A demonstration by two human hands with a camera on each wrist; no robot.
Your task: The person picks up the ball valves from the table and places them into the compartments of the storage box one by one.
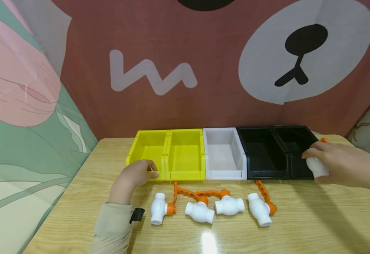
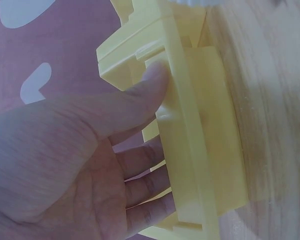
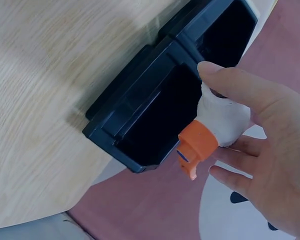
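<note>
My right hand (image 1: 346, 164) grips a white plastic ball valve (image 3: 225, 117) with an orange handle (image 3: 197, 142). Thumb on one side and fingers on the other, it carries the valve over the rightmost black bin (image 3: 140, 110). At the far left of the bin row, my left hand (image 1: 137, 173) holds the front lip of a yellow bin (image 2: 185, 135). In the left wrist view its thumb lies against the lip and the fingers reach behind it. Several more white valves lie in front of the bins, among them the leftmost valve (image 1: 158, 208) and the rightmost valve (image 1: 259, 209).
The bins stand side by side along the back of the wooden table (image 1: 299, 225). A second yellow bin (image 1: 185, 174), a white bin (image 1: 225, 174) and another black bin (image 1: 264, 151) fill the middle of the row. Behind hangs a printed cloth (image 1: 216, 102).
</note>
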